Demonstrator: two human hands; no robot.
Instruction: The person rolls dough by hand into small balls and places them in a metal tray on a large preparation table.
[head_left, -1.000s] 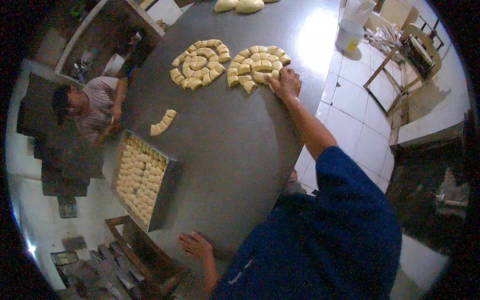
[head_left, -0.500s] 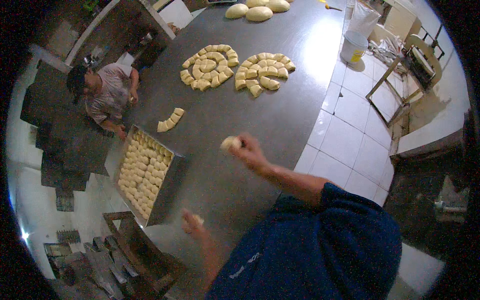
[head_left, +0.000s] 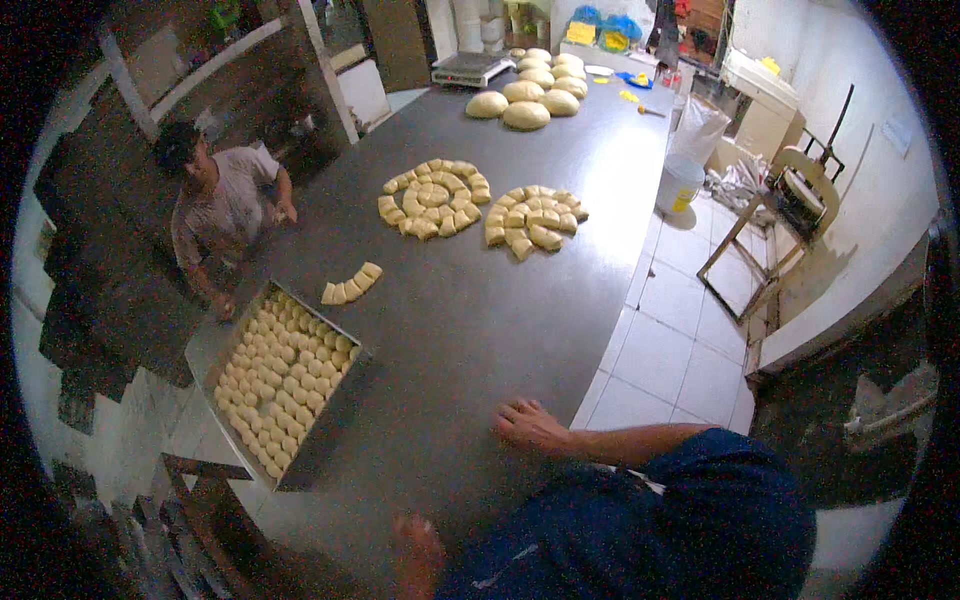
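My right hand (head_left: 532,427) rests palm down on the grey metal table (head_left: 440,330), near its right edge. Its fingers are curled, and whatever lies beneath them is hidden. Low in the picture, my left hand (head_left: 418,545) is at the near part of the table, its fingers blurred. A deep metal tray (head_left: 328,415) with rows of small round dough balls (head_left: 280,370) stands to the left. Beyond it lies a short strip of cut dough (head_left: 352,285). Farther off are two coils of cut dough pieces, a left one (head_left: 468,212) and a right one (head_left: 540,212).
Several large dough rounds (head_left: 525,115) and a scale (head_left: 472,69) occupy the table's far end. A co-worker (head_left: 225,205) stands at the left, one hand by the tray. Beyond the right edge are a white bucket (head_left: 680,183) and a metal-framed stand (head_left: 775,225).
My hands have come down nearer to my body; the dough pieces seen in them before no longer show. The view has tilted up, showing more of the far table end.
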